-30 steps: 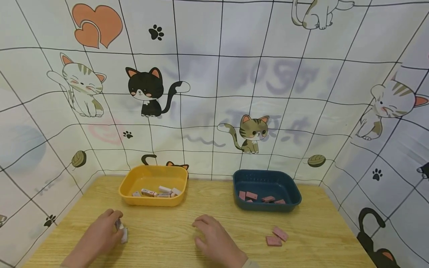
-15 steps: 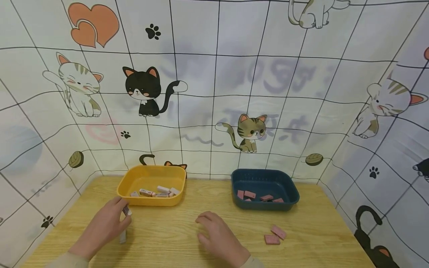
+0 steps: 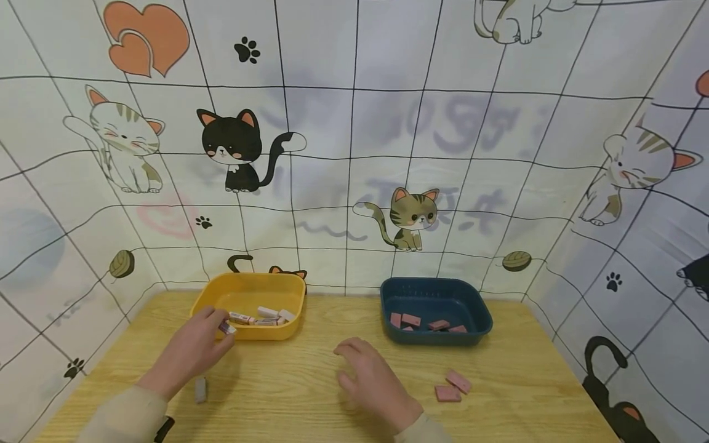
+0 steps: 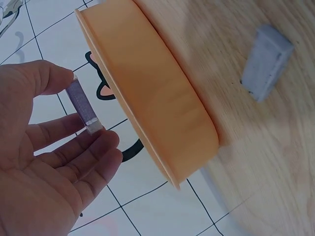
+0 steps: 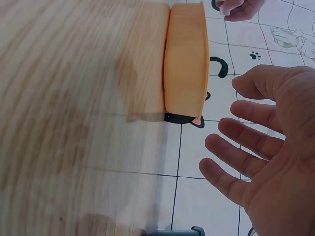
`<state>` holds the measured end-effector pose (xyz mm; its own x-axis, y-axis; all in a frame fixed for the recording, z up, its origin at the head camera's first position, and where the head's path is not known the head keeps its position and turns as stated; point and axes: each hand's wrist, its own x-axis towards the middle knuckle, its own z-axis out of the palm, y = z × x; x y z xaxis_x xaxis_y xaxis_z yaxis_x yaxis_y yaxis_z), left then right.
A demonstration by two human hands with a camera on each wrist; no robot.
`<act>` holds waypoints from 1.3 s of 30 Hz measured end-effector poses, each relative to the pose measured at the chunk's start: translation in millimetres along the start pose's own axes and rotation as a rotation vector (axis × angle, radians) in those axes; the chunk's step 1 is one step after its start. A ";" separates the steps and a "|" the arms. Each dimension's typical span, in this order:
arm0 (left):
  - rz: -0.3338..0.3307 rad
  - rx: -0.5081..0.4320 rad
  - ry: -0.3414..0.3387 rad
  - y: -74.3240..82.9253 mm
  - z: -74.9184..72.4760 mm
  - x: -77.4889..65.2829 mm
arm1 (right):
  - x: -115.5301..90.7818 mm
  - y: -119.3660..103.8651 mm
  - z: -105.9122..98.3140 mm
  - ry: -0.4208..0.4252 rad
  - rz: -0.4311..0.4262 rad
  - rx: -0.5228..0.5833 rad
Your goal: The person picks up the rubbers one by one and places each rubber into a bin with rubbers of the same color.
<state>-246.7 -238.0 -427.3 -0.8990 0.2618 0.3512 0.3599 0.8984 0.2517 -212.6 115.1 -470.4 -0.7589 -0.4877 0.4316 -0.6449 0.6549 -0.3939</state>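
My left hand (image 3: 194, 347) is over the front left rim of the yellow basket (image 3: 249, 334). Between thumb and fingertips it pinches a small eraser in a purple sleeve (image 4: 82, 104), white at one end. Several erasers, some with printed sleeves, lie inside that basket. On the table below the left wrist rests a bare greyish-white eraser (image 3: 200, 390). The right hand (image 3: 376, 381) hovers above the table between the two baskets; in the right wrist view its fingers are spread and relaxed, with nothing in them.
A dark blue basket (image 3: 437, 338) at the back right holds several pink erasers. Two pink erasers (image 3: 447, 393) lie touching or nearly so on the wooden table (image 3: 288, 394) in front of it. Behind the table hangs a cat-printed sheet (image 3: 321, 184).
The left hand has lifted the sleeved eraser from beside the greyish-white one and carried it forward to the yellow basket's rim. The right hand has shifted slightly right and forward.
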 end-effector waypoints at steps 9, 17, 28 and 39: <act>-0.016 -0.034 -0.053 3.8 5.1 23.7 | 1.2 7.1 -4.0 0.014 0.043 0.023; -0.050 -0.045 -0.133 2.2 11.9 44.2 | -0.5 11.3 -6.3 0.024 0.059 0.026; -0.133 -0.065 -0.214 -7.7 26.5 61.1 | -2.9 22.3 -5.3 0.084 0.017 -0.025; -0.169 -0.056 -0.278 -18.0 38.6 78.2 | -5.8 27.9 -6.6 0.048 0.063 -0.020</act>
<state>-333.1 -220.0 -439.2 -0.9780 0.2043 0.0423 0.2065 0.9185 0.3373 -225.6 140.1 -478.6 -0.7924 -0.4176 0.4447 -0.5938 0.6950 -0.4053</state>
